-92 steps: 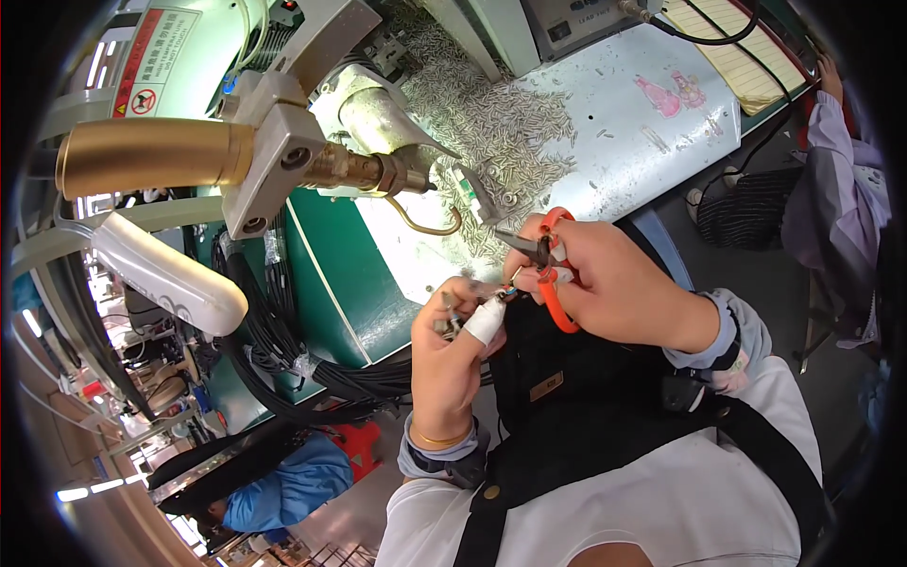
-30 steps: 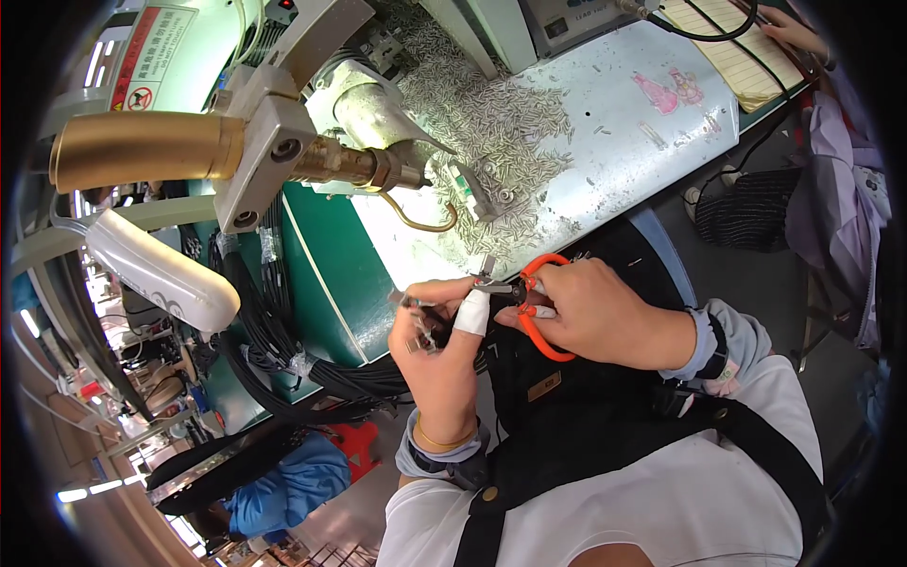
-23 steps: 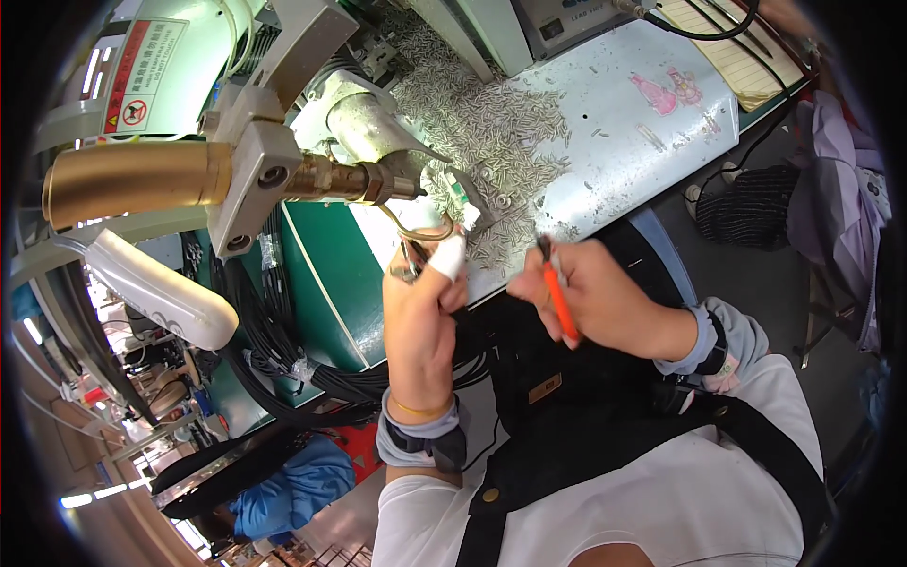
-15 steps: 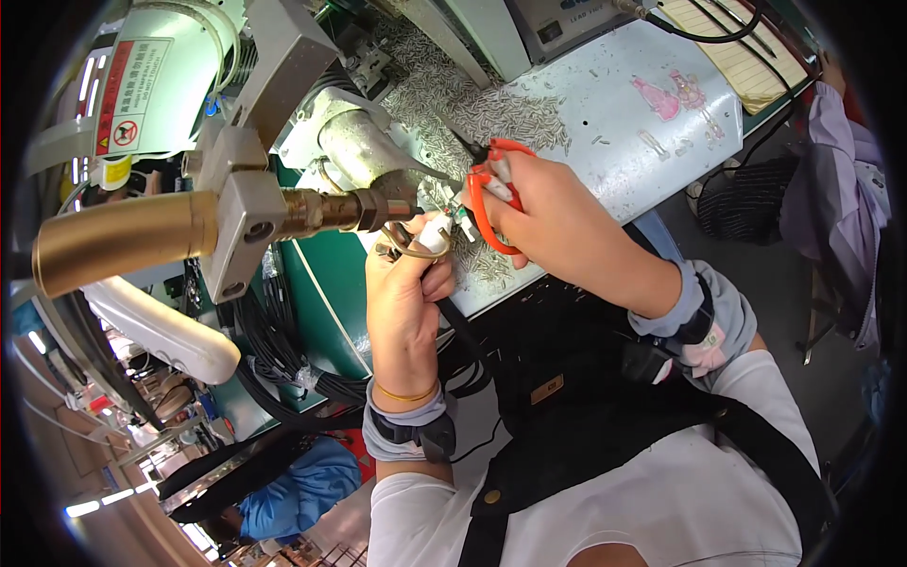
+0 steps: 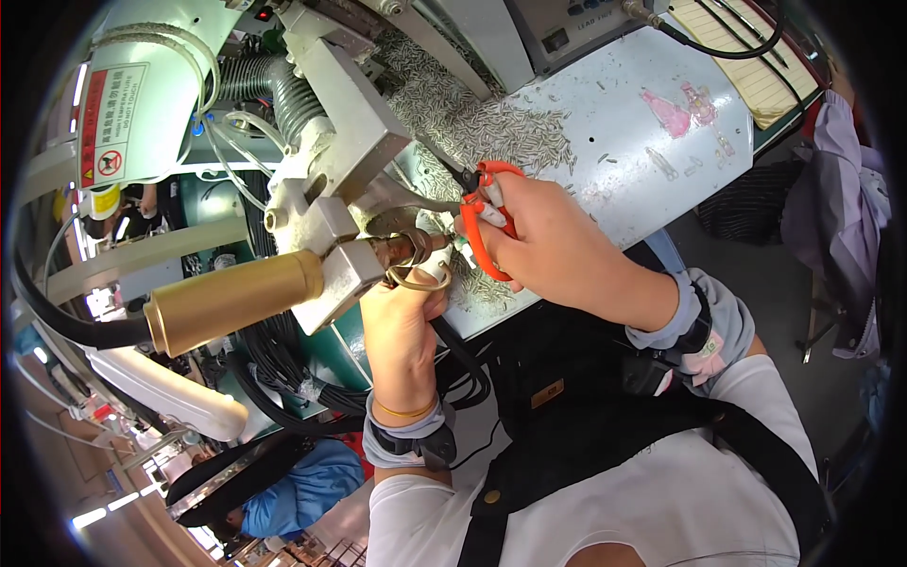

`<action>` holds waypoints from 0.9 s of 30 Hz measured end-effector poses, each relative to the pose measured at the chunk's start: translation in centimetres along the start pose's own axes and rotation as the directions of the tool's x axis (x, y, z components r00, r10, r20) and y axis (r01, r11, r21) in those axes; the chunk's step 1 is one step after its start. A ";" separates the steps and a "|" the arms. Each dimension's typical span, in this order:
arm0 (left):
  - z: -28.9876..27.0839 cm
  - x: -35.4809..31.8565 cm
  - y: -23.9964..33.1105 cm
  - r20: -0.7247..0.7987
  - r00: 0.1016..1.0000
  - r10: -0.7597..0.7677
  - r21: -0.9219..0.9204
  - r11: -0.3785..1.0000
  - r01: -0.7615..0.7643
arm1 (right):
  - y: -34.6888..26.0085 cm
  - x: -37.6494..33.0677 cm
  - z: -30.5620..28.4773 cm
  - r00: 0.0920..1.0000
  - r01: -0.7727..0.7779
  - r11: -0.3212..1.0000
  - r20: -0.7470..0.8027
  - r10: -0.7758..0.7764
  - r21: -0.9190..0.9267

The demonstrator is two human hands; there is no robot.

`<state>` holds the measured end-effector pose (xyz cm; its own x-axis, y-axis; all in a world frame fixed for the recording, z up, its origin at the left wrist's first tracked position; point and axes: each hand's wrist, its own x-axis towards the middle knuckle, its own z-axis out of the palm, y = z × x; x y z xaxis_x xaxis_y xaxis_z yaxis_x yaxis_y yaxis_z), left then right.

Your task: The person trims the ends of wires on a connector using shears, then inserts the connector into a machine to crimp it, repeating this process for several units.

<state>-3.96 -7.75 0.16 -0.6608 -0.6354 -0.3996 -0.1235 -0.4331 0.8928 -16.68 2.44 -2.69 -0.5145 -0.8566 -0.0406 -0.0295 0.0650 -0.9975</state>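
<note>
My left hand is closed around a small white plug-like piece, its fingers partly hidden by the machine head. A beige cable loops over the thumb side. In my right hand are scissors with orange-red handles, blades spread apart and pointing up and left. Between the hands, the tip of a soldering head with a brass-coloured barrel reaches to the white piece; whether they touch I cannot tell. A small green-and-white part shows beside the scissors' lower handle loop.
Many small metallic cut pieces cover the light metal plate. A grey control box stands behind, a notepad at the far right. Black cable bundles lie left of my left wrist. Other people sit nearby.
The brass-barrelled soldering head has swung right and down, its tip now over my left fingertips. Both hands stay nearly in place with the same grips.
</note>
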 end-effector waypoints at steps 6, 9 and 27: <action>0.5 -0.1 0.3 -0.039 0.999 0.028 0.038 0.999 -0.026 | -0.3 -0.1 0.0 1.000 -0.005 1.000 -0.017 0.005 -0.007; 0.0 0.0 0.2 -0.016 1.000 0.018 0.075 0.997 -0.016 | -0.3 -0.2 0.0 0.999 0.020 1.000 -0.032 -0.020 -0.004; 1.8 -6.4 -2.9 0.266 0.960 -0.085 0.200 0.979 0.032 | -2.5 -6.3 -0.8 0.945 0.317 0.900 0.023 -0.325 -0.299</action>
<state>-0.67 -1.24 0.52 -0.8209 -0.4029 -0.4046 -0.2901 -0.3161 0.9033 -14.02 8.09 0.08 -0.4573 -0.8426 0.2845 -0.4455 -0.0599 -0.8933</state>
